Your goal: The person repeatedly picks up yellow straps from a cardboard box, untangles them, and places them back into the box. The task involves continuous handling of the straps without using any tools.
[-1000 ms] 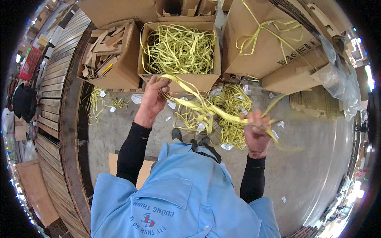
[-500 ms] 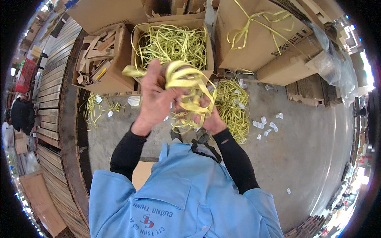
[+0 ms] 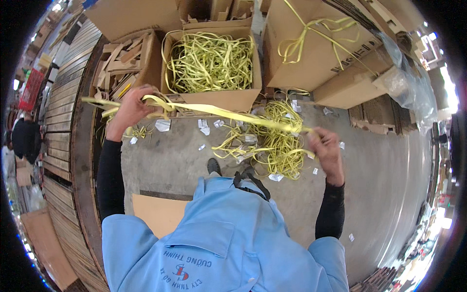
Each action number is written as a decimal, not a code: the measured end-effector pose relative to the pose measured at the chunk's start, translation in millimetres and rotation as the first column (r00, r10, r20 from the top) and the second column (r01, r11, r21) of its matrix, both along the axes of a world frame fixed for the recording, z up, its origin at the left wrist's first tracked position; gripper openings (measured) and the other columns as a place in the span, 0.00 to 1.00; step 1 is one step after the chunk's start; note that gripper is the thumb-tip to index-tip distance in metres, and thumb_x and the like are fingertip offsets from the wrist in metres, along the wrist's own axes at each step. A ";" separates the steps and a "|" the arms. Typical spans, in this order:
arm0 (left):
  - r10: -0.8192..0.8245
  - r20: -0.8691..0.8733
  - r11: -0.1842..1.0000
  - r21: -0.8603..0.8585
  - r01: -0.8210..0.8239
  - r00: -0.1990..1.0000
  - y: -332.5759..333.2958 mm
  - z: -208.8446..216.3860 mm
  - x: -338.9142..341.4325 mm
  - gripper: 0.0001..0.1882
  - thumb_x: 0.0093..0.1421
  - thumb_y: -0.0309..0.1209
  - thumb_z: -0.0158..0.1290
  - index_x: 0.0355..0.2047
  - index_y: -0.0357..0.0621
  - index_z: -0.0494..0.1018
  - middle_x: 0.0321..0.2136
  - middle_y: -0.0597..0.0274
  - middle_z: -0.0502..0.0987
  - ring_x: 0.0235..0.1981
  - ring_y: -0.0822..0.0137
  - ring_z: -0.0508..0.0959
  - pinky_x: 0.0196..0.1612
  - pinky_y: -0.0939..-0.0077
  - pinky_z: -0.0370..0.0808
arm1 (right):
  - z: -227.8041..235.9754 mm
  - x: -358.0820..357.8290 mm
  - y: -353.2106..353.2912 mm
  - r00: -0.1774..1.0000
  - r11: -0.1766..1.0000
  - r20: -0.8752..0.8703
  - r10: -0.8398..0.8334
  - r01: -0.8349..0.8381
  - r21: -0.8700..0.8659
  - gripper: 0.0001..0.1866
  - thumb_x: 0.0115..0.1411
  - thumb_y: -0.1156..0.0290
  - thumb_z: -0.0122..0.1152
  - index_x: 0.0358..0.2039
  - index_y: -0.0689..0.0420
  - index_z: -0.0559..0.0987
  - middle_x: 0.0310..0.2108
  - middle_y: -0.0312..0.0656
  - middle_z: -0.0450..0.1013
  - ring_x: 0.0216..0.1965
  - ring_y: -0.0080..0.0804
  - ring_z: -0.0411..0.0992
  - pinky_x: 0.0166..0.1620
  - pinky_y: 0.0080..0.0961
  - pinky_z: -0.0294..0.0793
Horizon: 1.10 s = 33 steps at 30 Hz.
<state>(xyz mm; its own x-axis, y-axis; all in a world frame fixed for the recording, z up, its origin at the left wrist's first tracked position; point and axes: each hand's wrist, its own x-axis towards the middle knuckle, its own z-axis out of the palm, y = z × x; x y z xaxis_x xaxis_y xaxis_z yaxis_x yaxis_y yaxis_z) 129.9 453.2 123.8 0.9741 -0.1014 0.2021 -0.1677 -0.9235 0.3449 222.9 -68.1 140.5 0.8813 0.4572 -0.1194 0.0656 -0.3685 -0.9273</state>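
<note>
A yellow strap [image 3: 219, 112] is stretched across in front of me between both hands. At the left, my left hand [image 3: 132, 108] is closed round a few strands, with loose ends sticking out beyond it and a loop beside the thumb. On the right, my right hand [image 3: 326, 150] grips the other end, its fingers curled in. Beneath the stretched strap, a tangled heap of yellow straps [image 3: 282, 151] lies on the floor. A cardboard box [image 3: 228, 102] full of more loose yellow straps stands just beyond my hands.
A carton of cardboard scraps [image 3: 119, 63] stands at the far left, beside a slatted roller conveyor [image 3: 61, 102]. Large cartons [image 3: 311, 48] and clear plastic film [image 3: 413, 92] are at the far right. White paper scraps [image 3: 163, 125] and a cardboard sheet [image 3: 158, 214] lie on the concrete floor.
My hands have moved wide apart, left hand to the left and right hand to the right. The bunched coil of strap between them is now pulled out into a taut length.
</note>
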 end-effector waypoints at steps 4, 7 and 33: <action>-0.115 -0.238 0.337 -0.923 -0.187 0.964 13.2 -39.8 -10.4 0.15 0.61 0.23 0.54 0.48 0.35 0.77 0.41 0.63 0.81 0.39 0.75 0.78 0.41 0.72 0.76 | 22.1 27.4 -24.1 0.971 0.969 0.028 -0.239 0.237 0.072 0.15 0.68 0.60 0.56 0.39 0.60 0.83 0.17 0.24 0.62 0.19 0.10 0.55 0.22 0.14 0.51; 0.201 -0.067 0.375 -0.916 -0.140 0.977 46.7 -77.0 -10.9 0.14 0.66 0.28 0.48 0.49 0.37 0.77 0.37 0.65 0.79 0.29 0.74 0.75 0.33 0.78 0.74 | 33.2 40.6 -51.8 0.935 0.943 0.124 -0.331 0.331 0.026 0.17 0.70 0.59 0.54 0.37 0.59 0.83 0.17 0.23 0.60 0.18 0.10 0.53 0.21 0.15 0.48; 0.095 -0.009 0.723 -0.686 -0.075 0.995 -86.4 -111.1 -7.4 0.48 0.51 0.26 0.65 0.69 0.43 0.52 0.67 0.52 0.59 0.69 0.58 0.57 0.71 0.63 0.50 | 29.8 19.6 3.9 0.988 0.982 0.121 -0.098 0.116 -0.147 0.27 0.71 0.50 0.47 0.35 0.60 0.84 0.17 0.31 0.72 0.18 0.14 0.63 0.22 0.15 0.59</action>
